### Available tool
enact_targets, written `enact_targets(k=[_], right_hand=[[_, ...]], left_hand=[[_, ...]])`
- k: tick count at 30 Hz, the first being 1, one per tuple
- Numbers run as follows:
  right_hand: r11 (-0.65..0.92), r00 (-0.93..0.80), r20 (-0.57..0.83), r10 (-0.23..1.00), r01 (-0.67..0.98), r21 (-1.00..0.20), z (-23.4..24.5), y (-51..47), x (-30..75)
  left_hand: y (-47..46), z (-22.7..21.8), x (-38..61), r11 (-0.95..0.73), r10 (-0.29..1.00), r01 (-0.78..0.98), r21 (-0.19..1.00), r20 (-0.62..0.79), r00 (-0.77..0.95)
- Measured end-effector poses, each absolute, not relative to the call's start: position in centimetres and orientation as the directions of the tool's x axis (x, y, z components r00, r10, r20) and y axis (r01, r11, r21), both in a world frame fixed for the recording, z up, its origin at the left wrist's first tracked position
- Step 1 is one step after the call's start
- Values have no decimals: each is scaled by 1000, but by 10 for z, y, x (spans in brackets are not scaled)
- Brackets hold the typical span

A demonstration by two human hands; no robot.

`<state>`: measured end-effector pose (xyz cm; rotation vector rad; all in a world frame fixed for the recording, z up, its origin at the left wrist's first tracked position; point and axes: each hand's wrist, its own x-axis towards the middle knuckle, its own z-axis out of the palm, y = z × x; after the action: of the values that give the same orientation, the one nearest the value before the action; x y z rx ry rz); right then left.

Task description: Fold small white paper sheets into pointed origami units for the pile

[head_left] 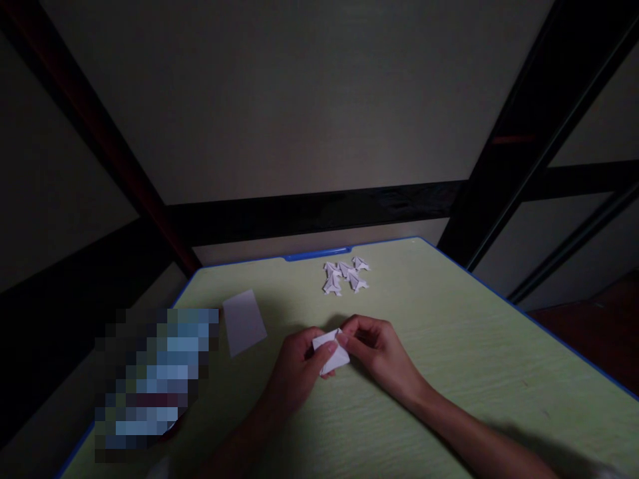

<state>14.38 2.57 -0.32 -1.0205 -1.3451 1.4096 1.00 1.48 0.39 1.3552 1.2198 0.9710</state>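
Note:
Between my two hands, just over the table, is a small folded piece of white paper (333, 358). My left hand (303, 359) grips its left side, thumb on top and fingertips showing below. With thumb and forefinger, my right hand (372, 339) pinches the paper's upper right corner. Beyond the hands, several small white origami figures (344, 276), shaped like frogs, sit in a cluster. A flat sheet of white paper (244, 322) lies to the left of my left hand.
The light green table (474, 352) has a blue edge and a blue handle strip (318, 254) at its far side. A pixelated, blurred-out object (160, 386) lies on the left. Dark-framed panels (309, 100) stand right behind the table.

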Motion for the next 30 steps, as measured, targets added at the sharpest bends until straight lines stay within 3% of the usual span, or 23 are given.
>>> enact_targets(k=[20, 30], right_hand=[[64, -263, 56, 963, 20, -998, -4, 29, 143], [252, -371, 128, 920, 307, -918, -2, 23, 146]], left_hand=[[13, 3, 10, 88, 989, 211, 974, -111, 102], [12, 5, 11, 51, 990, 225, 973, -79, 120]])
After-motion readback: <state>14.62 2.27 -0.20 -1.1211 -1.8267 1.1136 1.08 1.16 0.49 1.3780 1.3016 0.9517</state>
